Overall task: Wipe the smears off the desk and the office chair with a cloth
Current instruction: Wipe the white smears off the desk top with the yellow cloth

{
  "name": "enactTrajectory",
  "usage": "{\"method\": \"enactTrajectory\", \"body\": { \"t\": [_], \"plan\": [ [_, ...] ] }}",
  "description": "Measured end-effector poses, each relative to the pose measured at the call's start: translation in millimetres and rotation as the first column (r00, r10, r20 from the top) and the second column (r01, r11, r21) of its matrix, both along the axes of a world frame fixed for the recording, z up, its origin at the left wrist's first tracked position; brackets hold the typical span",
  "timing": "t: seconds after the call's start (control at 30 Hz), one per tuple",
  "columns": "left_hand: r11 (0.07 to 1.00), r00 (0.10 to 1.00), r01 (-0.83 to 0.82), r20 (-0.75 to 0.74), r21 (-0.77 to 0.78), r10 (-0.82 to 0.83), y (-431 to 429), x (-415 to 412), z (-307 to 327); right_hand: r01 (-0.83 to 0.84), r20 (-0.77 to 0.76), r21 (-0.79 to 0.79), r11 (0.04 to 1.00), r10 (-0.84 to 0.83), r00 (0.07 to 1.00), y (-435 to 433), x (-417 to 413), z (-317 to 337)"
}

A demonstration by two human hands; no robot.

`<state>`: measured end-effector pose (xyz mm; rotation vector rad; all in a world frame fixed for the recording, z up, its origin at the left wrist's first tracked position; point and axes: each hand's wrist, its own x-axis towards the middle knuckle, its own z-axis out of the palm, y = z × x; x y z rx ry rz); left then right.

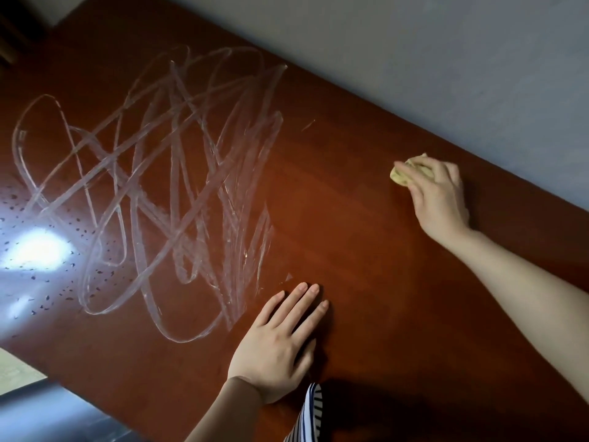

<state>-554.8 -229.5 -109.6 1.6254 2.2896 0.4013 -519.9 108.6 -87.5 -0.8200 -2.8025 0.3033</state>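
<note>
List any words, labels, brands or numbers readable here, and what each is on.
No readable text anywhere.
The desk carries only looping white smears: scribbles, not letters.
The yellow cloth gripped by the right hand and the striped fabric near the left hand show no print.

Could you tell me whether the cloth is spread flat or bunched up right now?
Bunched up: the yellow cloth is a small wad under the right hand, whose fingers curl over it on the desk.
</note>
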Motion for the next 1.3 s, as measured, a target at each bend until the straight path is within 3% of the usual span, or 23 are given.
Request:
{"method": "enactTrajectory", "body": {
  "t": [0.4,0.6,0.97,1.17,1.3],
  "plan": [
    [1.0,1.0,0.002,-0.012,0.0,-0.002,-1,-1,-3,0.146,-0.048,-0.129,0.981,-0.153,0.987,-2,-152,-1],
    [1.0,1.0,-0.007,-0.014,0.015,0.007,-1,-2,-4,-0.027,-0.034,-0.101,0.995,0.023,0.999,-36,-170,-5],
    [1.0,1.0,-0.008,-0.011,0.014,0.008,0,-2,-1,-0.437,-0.05,-0.033,0.899,0.435,0.899,-118,-45,-5],
    [1.0,1.0,-0.005,-0.018,0.018,0.005,-1,-2,0,-0.496,-0.115,-0.036,0.868,0.49,0.864,-113,48,-5],
    [1.0,1.0,-0.008,-0.016,0.012,0.008,-1,-1,0,-0.39,-0.16,-0.003,0.921,0.385,0.909,-82,79,-6]
  ]
}}
